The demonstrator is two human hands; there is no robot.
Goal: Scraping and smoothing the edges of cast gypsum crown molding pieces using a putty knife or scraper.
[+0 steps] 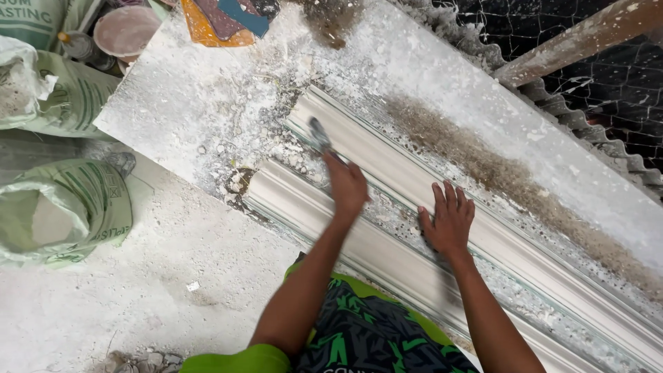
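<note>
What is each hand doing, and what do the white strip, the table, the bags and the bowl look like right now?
Left hand: gripping a small tool, blurred.
Right hand: flat, fingers spread, pressing on the strip.
White moulded strip: lying along the table, smooth.
Table: covered in white crumbs and brown fibre.
Bags: on the floor, open, dusty.
Bowl: upright, coated in dried white.

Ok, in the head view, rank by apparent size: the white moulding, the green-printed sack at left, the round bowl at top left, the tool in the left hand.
1. white moulding
2. green-printed sack
3. round bowl
4. tool, partly hidden by the left hand
</note>
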